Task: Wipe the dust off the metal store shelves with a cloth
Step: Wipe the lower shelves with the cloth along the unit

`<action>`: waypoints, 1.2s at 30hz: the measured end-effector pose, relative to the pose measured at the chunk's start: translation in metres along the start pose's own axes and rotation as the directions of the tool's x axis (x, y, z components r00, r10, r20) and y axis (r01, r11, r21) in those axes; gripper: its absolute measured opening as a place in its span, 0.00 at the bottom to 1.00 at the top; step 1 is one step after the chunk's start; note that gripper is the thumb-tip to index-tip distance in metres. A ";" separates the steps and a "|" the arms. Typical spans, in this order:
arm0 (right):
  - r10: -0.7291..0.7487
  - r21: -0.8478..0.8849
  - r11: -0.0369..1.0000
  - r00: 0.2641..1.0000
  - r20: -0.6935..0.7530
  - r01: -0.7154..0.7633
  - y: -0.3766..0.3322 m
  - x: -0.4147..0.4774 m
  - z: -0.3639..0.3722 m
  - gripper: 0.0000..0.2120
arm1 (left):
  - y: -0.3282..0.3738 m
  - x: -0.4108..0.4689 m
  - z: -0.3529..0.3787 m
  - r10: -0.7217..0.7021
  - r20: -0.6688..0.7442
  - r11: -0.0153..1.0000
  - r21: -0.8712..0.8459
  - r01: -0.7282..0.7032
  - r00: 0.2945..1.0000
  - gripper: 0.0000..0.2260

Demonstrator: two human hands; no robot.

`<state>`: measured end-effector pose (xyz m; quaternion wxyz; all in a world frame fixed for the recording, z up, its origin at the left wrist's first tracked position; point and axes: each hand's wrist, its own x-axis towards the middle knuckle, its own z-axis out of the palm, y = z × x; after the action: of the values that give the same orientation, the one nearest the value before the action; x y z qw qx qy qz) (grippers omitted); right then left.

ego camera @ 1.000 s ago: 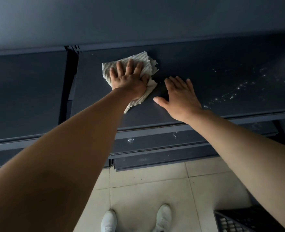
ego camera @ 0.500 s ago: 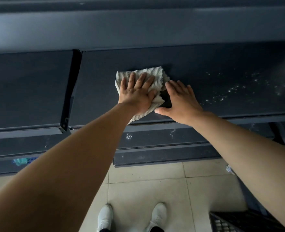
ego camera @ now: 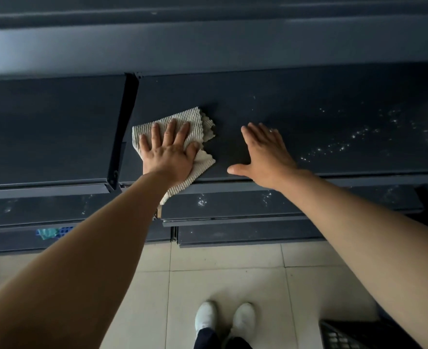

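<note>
Dark metal shelf (ego camera: 296, 102), tiled floor (ego camera: 233, 285) below. Ribbed off-white cloth (ego camera: 195, 119), crumpled w/ frayed edges, lies at shelf's left end, front corner drooping over the lip. Left hand (ego camera: 168, 152) flat on it, fingers spread, no grip. Right hand (ego camera: 265, 153) at cloth's 3 o'clock, apart, palm flat, open. White dust specks (ego camera: 333, 147) further toward 3.
</note>
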<state>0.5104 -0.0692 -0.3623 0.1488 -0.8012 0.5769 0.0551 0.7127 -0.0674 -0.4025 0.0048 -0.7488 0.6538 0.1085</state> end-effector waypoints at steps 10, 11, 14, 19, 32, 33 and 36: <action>0.049 0.044 0.998 0.999 0.002 -0.049 0.005 0.004 0.002 0.50 | 0.038 0.009 0.006 0.023 -0.008 1.000 0.004 -0.023 1.000 0.26; 0.051 0.050 0.997 0.999 0.000 -0.051 0.006 0.003 0.002 0.50 | 0.044 0.010 0.007 0.038 -0.009 0.999 0.006 -0.038 0.999 0.26; 0.040 0.052 0.998 0.999 -0.014 -0.040 0.010 0.000 0.004 0.48 | 0.057 0.010 0.010 0.076 -0.004 0.997 0.009 -0.076 0.997 0.26; 0.035 0.073 0.997 0.998 -0.048 -0.032 0.021 -0.002 0.001 0.44 | 0.057 0.012 0.011 0.076 -0.016 0.997 0.012 -0.076 0.997 0.26; 0.081 0.013 0.997 0.991 -0.106 -0.080 0.093 0.010 -0.017 0.32 | 0.113 0.067 0.007 0.025 -0.032 1.000 -0.014 -0.026 0.999 0.26; 0.072 0.014 0.997 0.991 -0.110 -0.071 0.098 0.012 -0.017 0.31 | 0.119 0.072 0.008 0.047 -0.038 0.999 -0.014 -0.047 0.998 0.25; 0.059 0.010 0.998 0.992 -0.115 -0.058 0.111 0.016 -0.016 0.32 | 0.139 0.083 0.009 0.107 -0.030 0.994 -0.007 -0.107 0.994 0.25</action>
<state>0.4097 -0.1208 -0.3701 0.1163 -0.7854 0.6079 0.0113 0.5851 -0.1676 -0.4067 -0.0140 -0.7143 0.6924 0.1003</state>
